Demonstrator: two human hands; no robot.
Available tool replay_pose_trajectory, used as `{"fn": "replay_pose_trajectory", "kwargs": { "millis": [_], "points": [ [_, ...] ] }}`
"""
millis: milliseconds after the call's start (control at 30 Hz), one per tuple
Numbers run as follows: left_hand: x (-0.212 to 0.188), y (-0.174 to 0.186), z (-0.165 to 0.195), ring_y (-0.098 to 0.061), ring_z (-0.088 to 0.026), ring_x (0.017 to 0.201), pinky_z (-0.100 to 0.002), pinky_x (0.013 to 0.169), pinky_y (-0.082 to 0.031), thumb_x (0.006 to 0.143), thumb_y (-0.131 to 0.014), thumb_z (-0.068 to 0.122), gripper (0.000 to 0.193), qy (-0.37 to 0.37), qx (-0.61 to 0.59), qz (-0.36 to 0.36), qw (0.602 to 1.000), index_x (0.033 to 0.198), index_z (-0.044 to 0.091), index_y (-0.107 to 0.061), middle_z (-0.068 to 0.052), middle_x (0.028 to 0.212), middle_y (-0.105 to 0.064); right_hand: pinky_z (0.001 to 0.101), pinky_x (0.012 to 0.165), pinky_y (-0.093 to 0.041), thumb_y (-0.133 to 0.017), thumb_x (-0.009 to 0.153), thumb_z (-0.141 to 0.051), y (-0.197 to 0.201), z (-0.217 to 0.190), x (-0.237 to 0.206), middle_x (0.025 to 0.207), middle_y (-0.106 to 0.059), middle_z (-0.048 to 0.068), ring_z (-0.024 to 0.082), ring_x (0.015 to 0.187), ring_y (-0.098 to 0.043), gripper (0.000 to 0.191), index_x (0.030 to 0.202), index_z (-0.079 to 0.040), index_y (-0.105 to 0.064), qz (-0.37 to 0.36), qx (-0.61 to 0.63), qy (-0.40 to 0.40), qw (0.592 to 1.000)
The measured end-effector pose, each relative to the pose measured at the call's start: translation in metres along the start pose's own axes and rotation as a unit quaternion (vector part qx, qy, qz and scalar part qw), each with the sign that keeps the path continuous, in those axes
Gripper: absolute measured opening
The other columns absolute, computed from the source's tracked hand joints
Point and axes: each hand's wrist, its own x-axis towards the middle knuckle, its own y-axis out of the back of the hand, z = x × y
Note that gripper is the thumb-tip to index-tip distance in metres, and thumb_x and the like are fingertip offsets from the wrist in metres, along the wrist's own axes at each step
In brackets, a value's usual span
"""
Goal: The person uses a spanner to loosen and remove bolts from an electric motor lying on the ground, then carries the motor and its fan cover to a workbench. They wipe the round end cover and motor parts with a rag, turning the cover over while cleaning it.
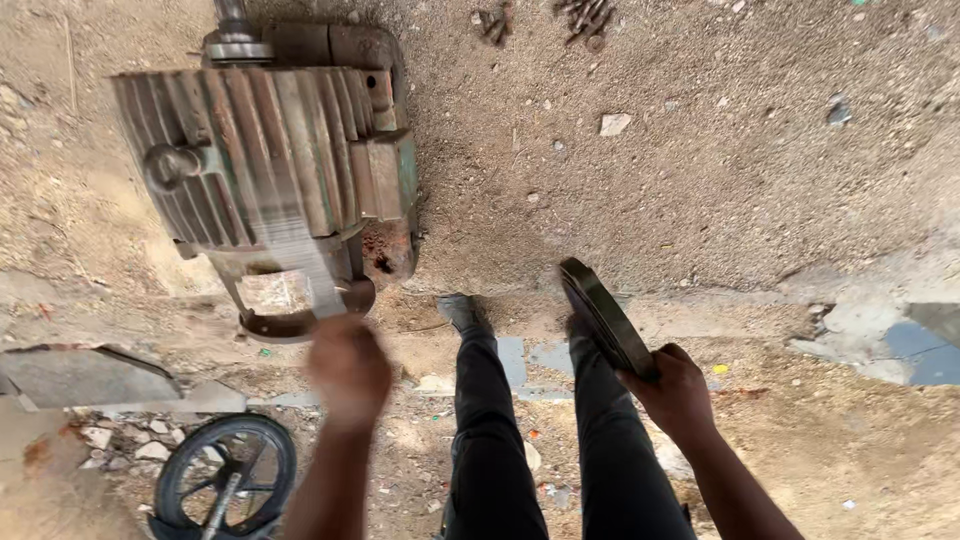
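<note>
A big rusty green electric motor (270, 150) with cooling fins lies on the dirt ground, upper left. My left hand (347, 368) is blurred by motion and grips a long grey tool (290, 240) whose smeared streak crosses the motor's fins. My right hand (675, 388) is closed on the lower edge of a dark round metal cover (605, 315), held on edge beside my right leg. My two legs in dark trousers (545, 440) stand between both hands.
A small black wheel (228, 482) lies at the bottom left beside broken concrete slabs (80, 375). Rusty bolts (585, 18) are scattered on the dirt at the top. A grey-blue patch of pavement (915, 340) shows at right.
</note>
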Motion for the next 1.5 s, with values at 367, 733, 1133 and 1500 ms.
{"fn": "replay_pose_trajectory", "kwargs": {
  "millis": [367, 733, 1133, 1500],
  "points": [
    [0.041, -0.249, 0.086, -0.044, -0.045, 0.133, -0.054, 0.091, -0.055, 0.093, -0.068, 0.016, 0.063, 0.164, -0.034, -0.316, 0.934, 0.150, 0.019, -0.044, -0.020, 0.162, -0.027, 0.0431, 0.069, -0.054, -0.086, 0.074, -0.032, 0.072, 0.118, -0.067, 0.081, -0.065, 0.009, 0.030, 0.074, -0.068, 0.037, 0.073, -0.001, -0.065, 0.032, -0.065, -0.063, 0.995],
    [-0.029, 0.058, 0.219, -0.063, -0.032, 0.128, -0.043, 0.110, -0.048, 0.095, -0.059, 0.044, 0.057, 0.284, -0.184, -0.371, 0.865, 0.139, 0.008, -0.057, -0.016, 0.142, -0.060, 0.0414, 0.062, -0.051, -0.090, 0.062, -0.015, 0.259, 0.114, -0.126, 0.079, -0.058, 0.011, 0.028, 0.066, -0.063, 0.033, 0.079, -0.001, -0.065, -0.034, 0.159, 0.081, 0.983],
    [0.221, 0.070, 0.375, -0.047, -0.029, 0.143, -0.046, 0.117, -0.035, 0.096, -0.032, 0.073, 0.088, 0.165, -0.820, -0.241, 0.491, 0.159, 0.011, -0.033, -0.010, 0.157, -0.048, 0.0383, 0.060, -0.046, -0.089, 0.068, -0.009, 0.559, -0.106, -0.070, 0.076, -0.060, 0.008, 0.024, 0.070, -0.062, 0.027, 0.069, -0.001, -0.063, 0.004, 0.237, 0.501, 0.832],
    [0.348, 0.222, 0.381, -0.057, -0.034, 0.133, -0.046, 0.114, -0.042, 0.101, -0.033, 0.065, 0.082, 0.386, -0.636, -0.191, 0.641, 0.149, 0.000, -0.050, -0.021, 0.146, -0.061, 0.0342, 0.071, -0.051, -0.079, 0.077, -0.015, 0.658, -0.221, 0.020, 0.090, -0.067, 0.007, 0.017, 0.080, -0.062, 0.047, 0.121, -0.004, -0.066, -0.106, 0.352, 0.158, 0.917]
  ]
}}
